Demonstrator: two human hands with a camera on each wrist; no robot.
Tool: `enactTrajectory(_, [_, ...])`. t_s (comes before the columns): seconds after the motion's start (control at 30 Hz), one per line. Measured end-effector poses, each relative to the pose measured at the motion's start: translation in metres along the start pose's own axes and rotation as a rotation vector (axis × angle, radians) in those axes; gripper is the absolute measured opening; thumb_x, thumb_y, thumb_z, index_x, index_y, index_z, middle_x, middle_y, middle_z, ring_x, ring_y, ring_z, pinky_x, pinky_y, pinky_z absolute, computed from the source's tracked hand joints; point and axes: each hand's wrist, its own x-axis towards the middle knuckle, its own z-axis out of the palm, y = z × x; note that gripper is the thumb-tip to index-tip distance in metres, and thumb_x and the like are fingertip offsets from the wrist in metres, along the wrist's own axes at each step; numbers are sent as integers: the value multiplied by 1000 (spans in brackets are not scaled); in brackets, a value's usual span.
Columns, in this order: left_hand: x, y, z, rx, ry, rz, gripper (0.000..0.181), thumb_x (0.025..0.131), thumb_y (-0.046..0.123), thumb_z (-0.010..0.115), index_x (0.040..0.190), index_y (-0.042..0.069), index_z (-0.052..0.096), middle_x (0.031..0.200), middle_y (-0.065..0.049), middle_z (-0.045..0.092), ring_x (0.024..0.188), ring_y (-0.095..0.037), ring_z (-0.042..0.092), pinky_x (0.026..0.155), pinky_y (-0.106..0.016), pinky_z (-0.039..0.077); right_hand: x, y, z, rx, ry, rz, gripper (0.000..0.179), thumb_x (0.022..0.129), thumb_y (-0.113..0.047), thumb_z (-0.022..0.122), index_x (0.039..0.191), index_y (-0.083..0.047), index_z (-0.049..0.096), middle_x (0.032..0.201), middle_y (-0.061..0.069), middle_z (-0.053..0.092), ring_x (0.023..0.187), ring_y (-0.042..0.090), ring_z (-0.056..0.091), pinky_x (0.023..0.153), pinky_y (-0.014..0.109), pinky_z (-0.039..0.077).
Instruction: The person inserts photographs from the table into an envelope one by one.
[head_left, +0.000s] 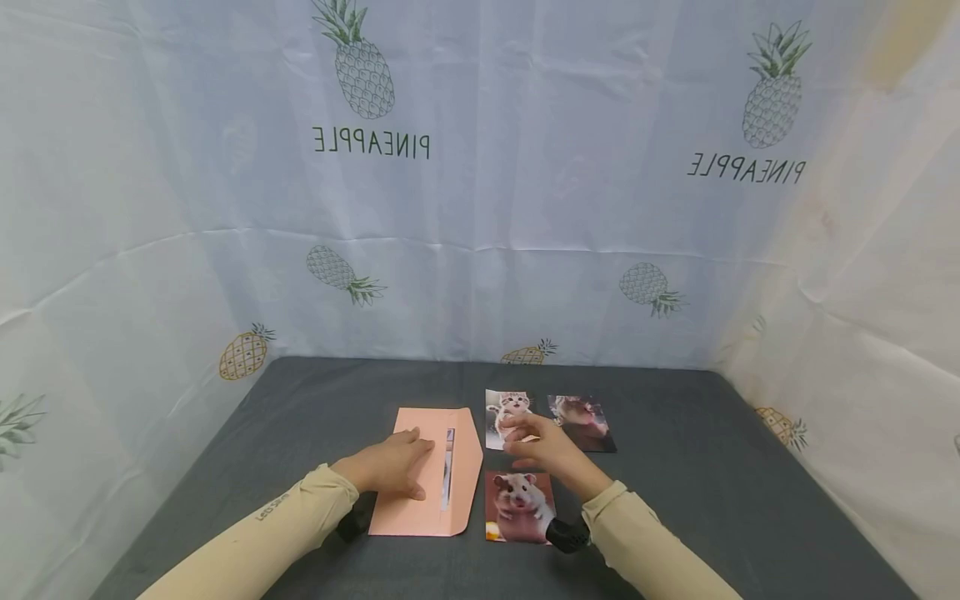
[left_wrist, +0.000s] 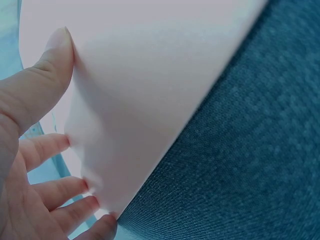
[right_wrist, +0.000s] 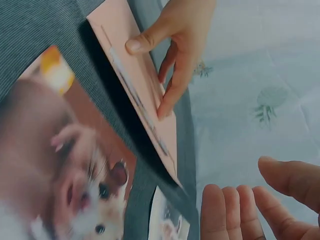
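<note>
A pale pink envelope (head_left: 405,512) lies in the middle of the dark table with its flap unfolded to the right. A strip of a printed picture (head_left: 447,471) shows through its opening. My left hand (head_left: 393,465) rests on the envelope, fingers spread; up close in the left wrist view, its fingertips press the pink paper (left_wrist: 135,75). My right hand (head_left: 551,450) hovers with loosely bent fingers and holds nothing, overlapping a kitten photo (head_left: 495,417) in the head view. Nearer me lies a hamster photo (head_left: 521,500), large in the right wrist view.
Behind the right hand lies another photo (head_left: 581,417) of a pinkish animal. A black wrist device (head_left: 567,536) overlaps the hamster photo's lower right corner. A white pineapple-print curtain (head_left: 480,200) encloses the dark tabletop (head_left: 697,467) at the back and sides.
</note>
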Motion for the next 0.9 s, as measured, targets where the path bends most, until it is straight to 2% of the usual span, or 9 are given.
enactTrajectory(0.2, [-1, 1, 0, -5, 2, -5, 79, 76, 37, 81, 140, 4, 48, 151, -24, 35, 142, -36, 33, 112, -50, 33, -11, 11, -14, -62, 1, -1, 43, 93, -10, 62, 128, 11, 49, 99, 14, 61, 93, 25, 61, 78, 44, 57])
enactTrajectory(0.3, [-2, 1, 0, -9, 6, -9, 79, 76, 37, 81, 140, 4, 48, 151, -24, 35, 142, -36, 33, 112, -50, 33, -16, 16, -19, -96, 4, 24, 43, 93, -12, 63, 128, 10, 51, 98, 12, 62, 91, 21, 62, 76, 45, 57])
enactTrajectory(0.37, [-2, 1, 0, -10, 8, -10, 79, 76, 37, 81, 140, 4, 48, 152, -24, 35, 142, -36, 33, 111, -50, 34, -19, 21, -22, -96, -2, 39, 44, 93, -12, 64, 128, 9, 50, 97, 12, 62, 88, 22, 64, 75, 45, 57])
enactTrajectory(0.53, [-1, 0, -1, -9, 11, -9, 78, 77, 37, 80, 141, 5, 48, 152, -23, 34, 142, -36, 33, 111, -50, 34, -25, 32, -29, -74, -22, 48, 43, 92, -9, 62, 126, 13, 48, 92, 12, 63, 84, 23, 67, 73, 41, 58])
enactTrajectory(0.9, [1, -3, 1, 2, 8, -2, 79, 77, 38, 80, 141, 5, 48, 152, -24, 34, 142, -36, 33, 112, -50, 33, -36, 42, -36, -177, -20, 78, 37, 86, 1, 65, 118, 15, 52, 87, 10, 61, 76, 16, 62, 66, 37, 57])
